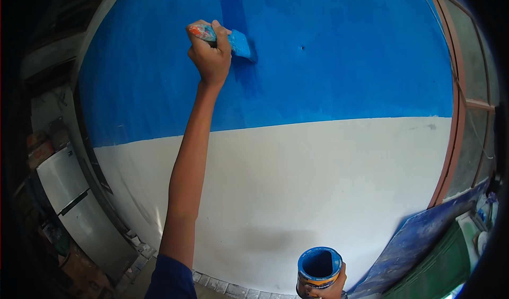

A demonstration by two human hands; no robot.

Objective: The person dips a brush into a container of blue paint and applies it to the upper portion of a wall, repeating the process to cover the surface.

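A dark blue sleeve [170, 280] sits lowest and closest, with the bare left forearm [185, 177] rising out of it toward the wall [344, 60]. At the top of that reach, the left hand [210, 55] grips a paintbrush [241, 45], its fingers curled shut around the handle (which is smeared with orange-red, white and pale blue). The handle points up and to the left. The bristle end slants down to the right and meets the wall, over a darker blue streak [232, 11] that runs above and below it.

Low down and to the right, the right hand [335, 287] holds a paint can [319, 272], its mouth open upward and its rim and inside coated in blue. Those fingers are wrapped about the can's side, though the bottom edge of the view cuts off part of the grip. The can is well apart from the brush.

The wall is blue above and white below, the two meeting along a nearly level edge. A small dark spot [303, 47] shows in the blue, to the right of the brush. On the far right stands a brown frame [456, 92] with panes; below it a blue-stained board [405, 248] leans near a green object [435, 262] that I cannot identify. At left, a silver refrigerator [98, 214] appears tilted by the curved lens.
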